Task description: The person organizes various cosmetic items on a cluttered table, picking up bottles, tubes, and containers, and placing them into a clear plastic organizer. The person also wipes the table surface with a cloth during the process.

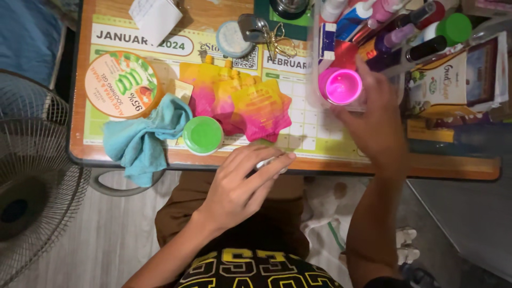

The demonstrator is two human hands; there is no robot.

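Your right hand [376, 125] curls around the bright pink round plastic jar [341, 86], which sits in the clear plastic organiser bin [314, 80] at two o'clock on the desk. Your left hand [242, 181], at six o'clock, closes over a small white object [268, 161] I cannot identify. Lift the jar carelessly and it could knock the crowded bottles [421, 32] at its one o'clock.
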